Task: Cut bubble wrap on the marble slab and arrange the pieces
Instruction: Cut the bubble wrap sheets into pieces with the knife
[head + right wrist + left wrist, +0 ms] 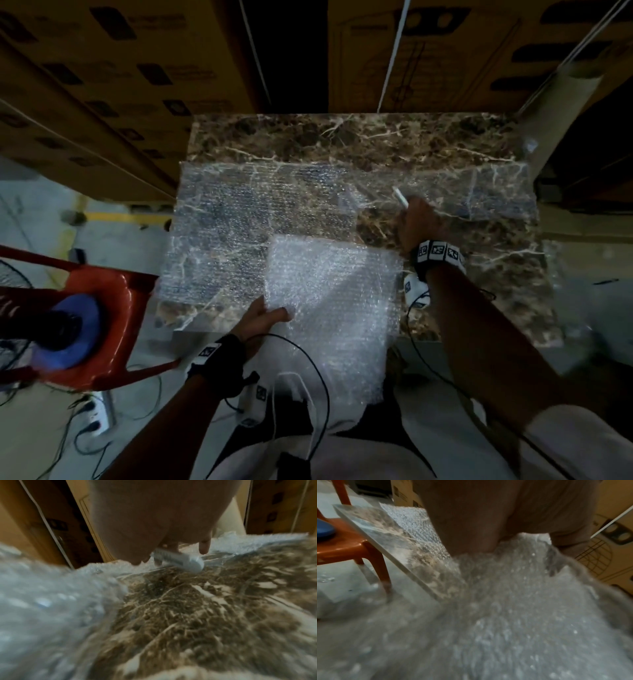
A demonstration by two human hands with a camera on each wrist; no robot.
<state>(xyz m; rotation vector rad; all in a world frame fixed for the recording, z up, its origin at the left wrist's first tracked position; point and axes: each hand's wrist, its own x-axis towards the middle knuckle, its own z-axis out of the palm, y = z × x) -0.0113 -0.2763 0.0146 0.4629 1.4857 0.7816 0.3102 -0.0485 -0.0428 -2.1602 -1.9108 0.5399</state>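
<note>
A brown veined marble slab [346,137] lies in front of me. A thin sheet of bubble wrap [239,219] covers its left and far part. A thicker white cut piece [332,291] lies on the slab's near edge and hangs toward my lap. My left hand [263,318] pinches that piece at its near left edge, thumb on top. My right hand [416,222] grips a white cutter [400,197] over the sheet at the slab's right middle. In the right wrist view the cutter [178,559] rests against the bubble wrap [51,601] on the marble slab [197,608].
An orange plastic chair [113,301] with a blue object [68,329] on it stands left of the slab. Stacked cardboard boxes [102,68] rise behind. A cardboard tube [561,113] leans at the far right corner. A power strip and cables [99,414] lie on the floor.
</note>
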